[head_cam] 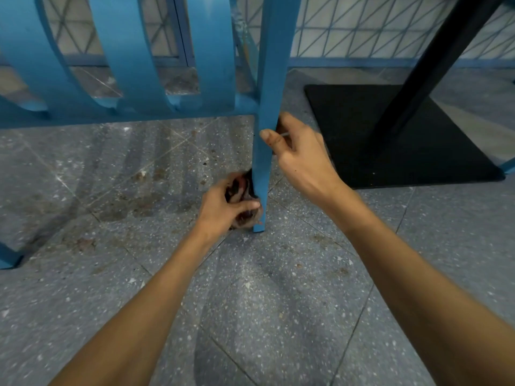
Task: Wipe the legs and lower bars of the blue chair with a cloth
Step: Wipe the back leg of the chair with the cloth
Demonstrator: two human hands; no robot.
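Chair leg (262,162), foot: left grip (220,210) clenches cloth (242,188); right grip (303,160) clasps leg above. Wrap cloth round; steady firmly.

Grey speckled floor (278,302) in front of a wall panel (362,29) with a blue lattice.
The floor tiles carry brown stains and thin joint lines. At right, a slanted black post (434,65) rises from a flat black square base (390,151) lying on the floor. The light is soft and even.
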